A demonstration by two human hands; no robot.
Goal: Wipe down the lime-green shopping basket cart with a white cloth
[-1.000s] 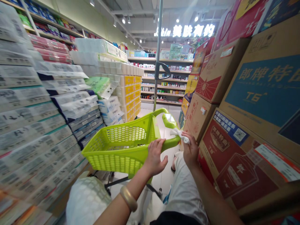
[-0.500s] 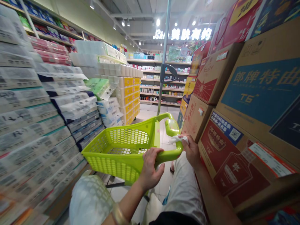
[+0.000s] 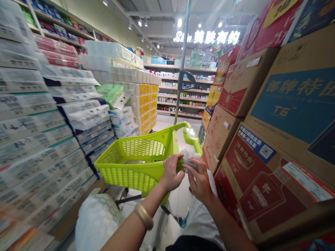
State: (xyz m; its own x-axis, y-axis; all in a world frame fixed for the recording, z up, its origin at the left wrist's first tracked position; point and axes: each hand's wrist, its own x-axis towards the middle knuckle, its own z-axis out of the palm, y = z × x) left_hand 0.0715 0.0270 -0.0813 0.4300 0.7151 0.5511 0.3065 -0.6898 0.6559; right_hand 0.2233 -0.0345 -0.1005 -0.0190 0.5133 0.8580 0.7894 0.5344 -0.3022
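Observation:
A lime-green shopping cart (image 3: pixel 131 173) with a perforated basket stands in front of my knees. My left hand (image 3: pixel 171 172) is wrapped round the near side of its green handle (image 3: pixel 193 141). Close beside it, my right hand (image 3: pixel 197 176) presses a crumpled white tissue (image 3: pixel 188 156) against the handle's corner. The tissue covers part of the handle there, and the fingertips under it are partly hidden. A grey pole (image 3: pixel 182 59) with a dark bracket rises behind the cart.
Stacked cardboard boxes (image 3: pixel 295 97) stand close on my right. Piles of packaged tissue paper (image 3: pixel 31 122) line the left side. Wrapped paper rolls (image 3: pixel 133 76) are heaped farther on. Shelves of small goods (image 3: pixel 183 89) cross the far end beneath a lit sign.
My right hand has moved left along the handle with the tissue, up beside my left hand. The left hand still grips the handle, slightly higher in view.

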